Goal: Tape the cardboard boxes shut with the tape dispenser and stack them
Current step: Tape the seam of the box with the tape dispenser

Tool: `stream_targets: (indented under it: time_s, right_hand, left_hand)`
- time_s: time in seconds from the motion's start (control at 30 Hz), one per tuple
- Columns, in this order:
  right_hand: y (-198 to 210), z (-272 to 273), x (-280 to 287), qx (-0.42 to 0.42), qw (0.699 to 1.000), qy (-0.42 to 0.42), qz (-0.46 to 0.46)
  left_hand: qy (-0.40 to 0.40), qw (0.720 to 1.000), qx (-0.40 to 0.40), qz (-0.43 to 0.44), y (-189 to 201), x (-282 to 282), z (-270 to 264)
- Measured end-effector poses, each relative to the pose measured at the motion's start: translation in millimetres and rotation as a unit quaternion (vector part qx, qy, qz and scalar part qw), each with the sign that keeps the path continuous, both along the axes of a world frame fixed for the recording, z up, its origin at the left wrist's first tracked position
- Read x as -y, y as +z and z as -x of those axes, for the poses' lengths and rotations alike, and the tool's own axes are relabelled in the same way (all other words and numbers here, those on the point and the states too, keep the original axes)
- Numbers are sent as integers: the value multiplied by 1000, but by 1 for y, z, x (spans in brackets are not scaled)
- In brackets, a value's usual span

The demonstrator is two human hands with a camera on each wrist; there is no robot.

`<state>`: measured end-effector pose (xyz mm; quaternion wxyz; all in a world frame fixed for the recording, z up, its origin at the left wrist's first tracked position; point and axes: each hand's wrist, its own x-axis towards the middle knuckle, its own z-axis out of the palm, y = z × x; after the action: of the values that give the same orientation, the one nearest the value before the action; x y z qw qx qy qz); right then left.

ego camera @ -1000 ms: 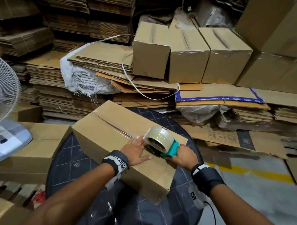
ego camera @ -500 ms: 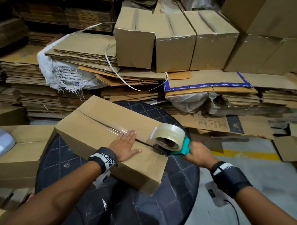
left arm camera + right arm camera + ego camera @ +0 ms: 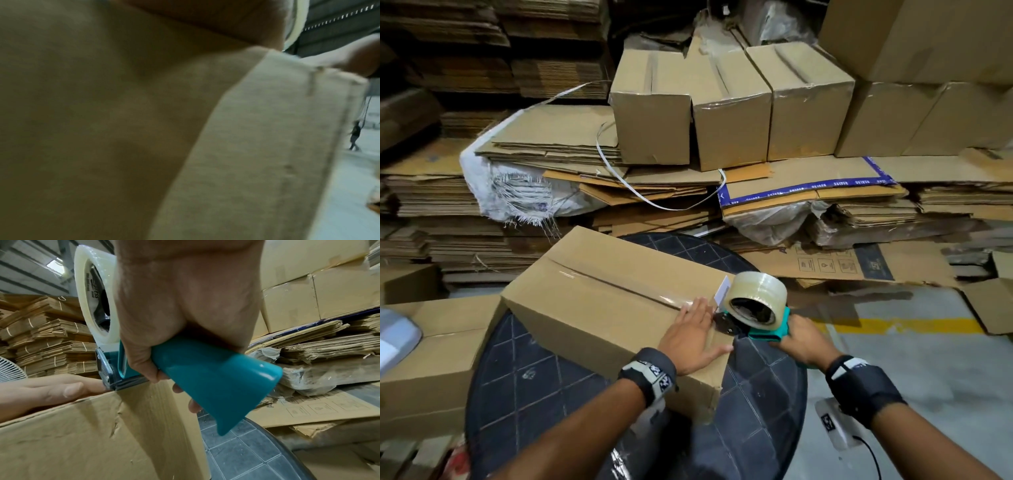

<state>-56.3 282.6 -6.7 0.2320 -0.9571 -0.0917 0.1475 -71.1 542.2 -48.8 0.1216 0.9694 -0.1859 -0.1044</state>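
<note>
Cardboard box (image 3: 599,301) under flat left hand (image 3: 690,337); right hand (image 3: 803,342) fingers grip tape dispenser (image 3: 763,315).

No text is legible; print on the tape roll (image 3: 96,293) is blurred

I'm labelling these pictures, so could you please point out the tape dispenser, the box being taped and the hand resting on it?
tape dispenser (image 3: 216,378): right wrist view, on its teal handle.
box (image 3: 599,301): head view, on its top flap.
left hand (image 3: 688,337): head view, on the back of the hand.
</note>
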Motion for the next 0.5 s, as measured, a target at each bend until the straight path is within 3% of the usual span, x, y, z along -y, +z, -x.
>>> stream_targets:
  time_s: [0.17,0.5]
  right_hand:
    - [-5,2,0,-2,1000,-13,-10]
    - [-10,8,-21,8,998,28,-47]
  left_hand:
    - [38,999,-16,-20,0,30,13]
    - [-10,999,-21,-45,0,-6,7]
